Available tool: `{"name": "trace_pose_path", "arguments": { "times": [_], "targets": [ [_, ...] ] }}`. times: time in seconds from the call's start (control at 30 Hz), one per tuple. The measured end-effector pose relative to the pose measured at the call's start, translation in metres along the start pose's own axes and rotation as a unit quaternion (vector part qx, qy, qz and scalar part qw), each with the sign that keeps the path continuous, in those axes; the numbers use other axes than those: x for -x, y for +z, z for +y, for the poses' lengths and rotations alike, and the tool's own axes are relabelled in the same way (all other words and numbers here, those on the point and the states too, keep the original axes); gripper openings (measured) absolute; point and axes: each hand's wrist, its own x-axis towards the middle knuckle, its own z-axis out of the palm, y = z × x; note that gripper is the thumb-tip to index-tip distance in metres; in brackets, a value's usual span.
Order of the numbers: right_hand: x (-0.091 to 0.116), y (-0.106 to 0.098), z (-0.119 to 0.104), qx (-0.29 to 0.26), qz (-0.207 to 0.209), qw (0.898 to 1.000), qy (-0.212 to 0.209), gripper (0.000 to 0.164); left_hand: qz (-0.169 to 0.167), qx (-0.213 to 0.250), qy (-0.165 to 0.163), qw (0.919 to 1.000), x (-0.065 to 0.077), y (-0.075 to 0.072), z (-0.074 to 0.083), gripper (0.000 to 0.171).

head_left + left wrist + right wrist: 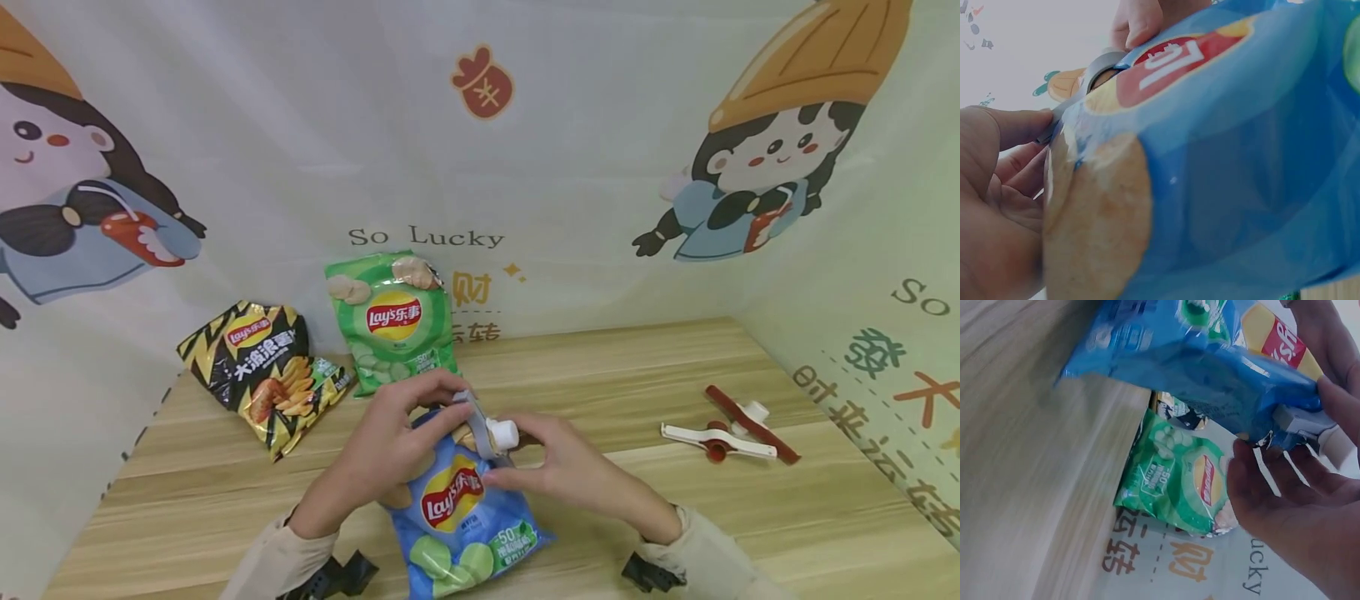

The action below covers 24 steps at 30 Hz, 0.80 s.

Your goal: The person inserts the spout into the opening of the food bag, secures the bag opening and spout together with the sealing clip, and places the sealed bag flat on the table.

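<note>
In the head view, reading the frame as a clock face, the blue chip bag (457, 537) lies at 6 o'clock on the wooden table (600, 379), with a grey clip (471, 417) across its top and a white cap (504, 434) jutting from the clip toward 3 o'clock. The left hand (397, 437), at the bag's 11 o'clock, pinches the clip's far end between thumb and bent fingers; the right hand (558, 458), at 2 o'clock, has its thumb and fingers curved about the near end, beside the cap. From the blue bag, a green bag (393, 325) stands at 11 o'clock, a black-and-yellow bag (262, 375) lies at 10, and red-and-white clips (723, 437) lie between 2 and 3. The left wrist view shows taut, shiny film, so the bag should be light, puffy and rather slippery, its contents probably crushable; the clip, at 10 o'clock, looks stiff and gives the left thumb a firmer hold. In the right wrist view, the clip sits near 3 o'clock between thumb and fingers, with fingertips at the bag's crinkled edge; gripping there, along clip and edge, seems kinder than squeezing the belly.
</note>
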Motion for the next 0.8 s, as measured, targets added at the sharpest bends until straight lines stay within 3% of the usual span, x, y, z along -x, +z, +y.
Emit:
{"name": "trace_pose_path", "arguments": {
  "times": [0.13,0.33,0.5,0.63,0.73,0.8],
  "targets": [
    [-0.002,0.005,0.003,-0.031,0.006,0.999,-0.016,0.030,-0.002,-0.030,0.001,0.9995,0.001,0.000,0.000,0.013],
    [0.000,0.004,0.006,-0.066,0.034,0.997,0.001,0.028,0.007,-0.079,-0.004,0.9968,0.001,-0.009,-0.002,0.022],
    [0.004,-0.009,0.011,-0.086,0.076,0.992,0.047,0.030,0.028,-0.097,-0.058,0.9932,0.007,-0.018,-0.018,0.050],
    [0.008,-0.024,0.017,-0.101,0.102,0.987,0.078,0.033,0.025,-0.048,-0.105,0.9931,0.012,-0.016,-0.037,0.066],
    [0.009,-0.034,0.022,-0.109,0.112,0.984,0.081,0.034,0.014,0.025,-0.136,0.9903,0.017,-0.010,-0.055,0.067],
    [0.009,-0.040,0.026,-0.115,0.119,0.983,0.077,0.034,-0.006,0.077,-0.158,0.9843,0.019,-0.003,-0.068,0.064]
  ]
}}
